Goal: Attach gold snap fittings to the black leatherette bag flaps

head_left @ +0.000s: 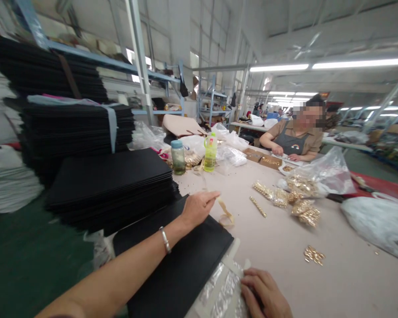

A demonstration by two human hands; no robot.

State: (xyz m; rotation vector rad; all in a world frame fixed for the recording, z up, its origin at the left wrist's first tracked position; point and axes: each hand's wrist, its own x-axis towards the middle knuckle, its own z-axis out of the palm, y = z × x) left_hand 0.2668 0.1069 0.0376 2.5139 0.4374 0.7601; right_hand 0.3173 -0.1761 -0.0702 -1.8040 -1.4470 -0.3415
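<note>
My left hand (pixel 199 206) reaches out over a flat black sheet (pixel 179 260) lying on the table and pinches a thin tan strip (pixel 225 212) that curls down to the tabletop. A silver bracelet sits on that wrist. My right hand (pixel 264 293) rests at the bottom edge on a crinkled clear plastic packet (pixel 219 291) with pale tape strips, its fingers curled down onto it. The packet overlaps the black sheet's near corner.
Tall stacks of black sheets (pixel 109 185) stand at the left. Two drink bottles (pixel 210 152), gold chain pieces (pixel 263 191), small gold parts (pixel 314 255) and plastic bags (pixel 321 174) lie on the beige table (pixel 318 291). A seated person (pixel 295 139) works at the far end.
</note>
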